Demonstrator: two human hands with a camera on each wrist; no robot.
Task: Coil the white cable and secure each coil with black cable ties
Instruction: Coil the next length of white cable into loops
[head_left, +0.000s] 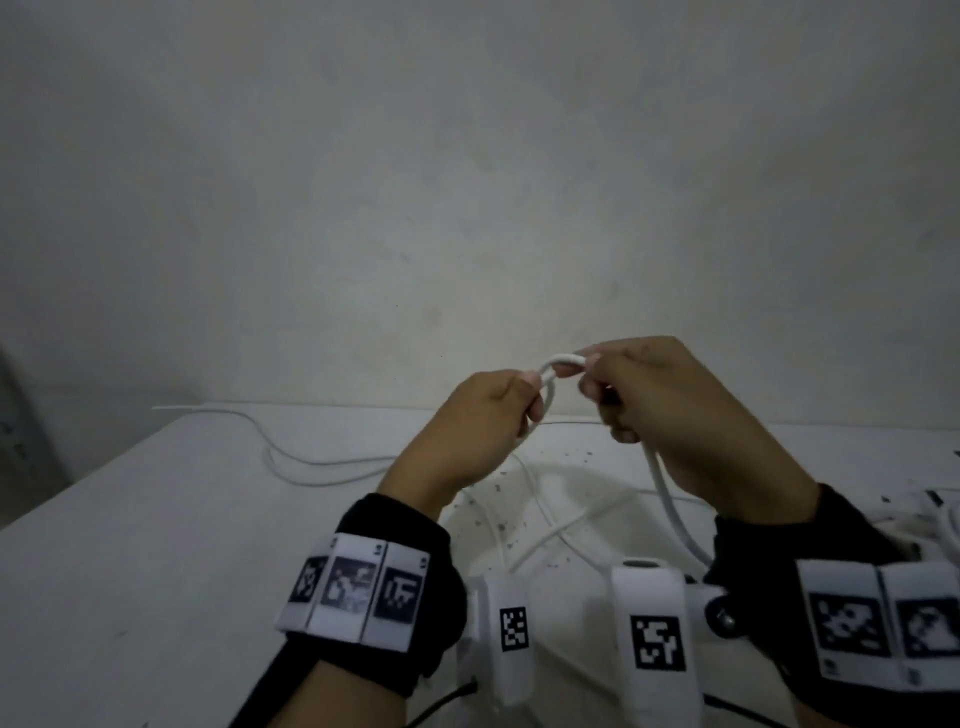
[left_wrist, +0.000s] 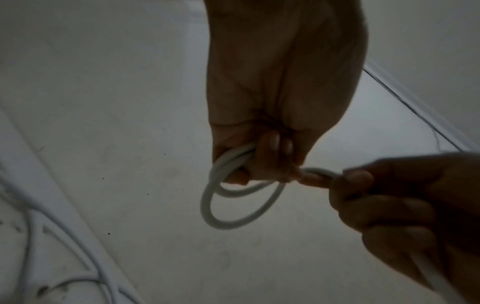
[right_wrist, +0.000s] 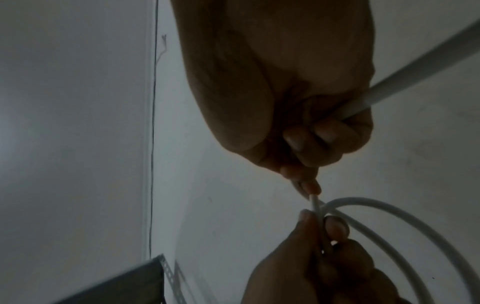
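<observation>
Both hands are raised above the table and hold a thick white cable (head_left: 563, 359). My left hand (head_left: 488, 410) grips a small coil of two loops (left_wrist: 233, 205) that hangs below its curled fingers. My right hand (head_left: 670, 410) pinches the stretch of cable (right_wrist: 315, 203) running over to the coil, and the cable's tail (head_left: 670, 499) leaves the bottom of that fist and drops toward my right wrist. In the right wrist view the loops (right_wrist: 405, 232) curve off to the right under the left fingers (right_wrist: 335, 226). No black cable tie shows in any view.
A white table (head_left: 156, 545) stands against a plain wall. Thin white cables (head_left: 291, 457) lie at its back left and more cross a round white dish (head_left: 545, 509) under my hands. White clutter (head_left: 935, 514) sits at the right edge. A dark panel (right_wrist: 116, 286) shows low in the right wrist view.
</observation>
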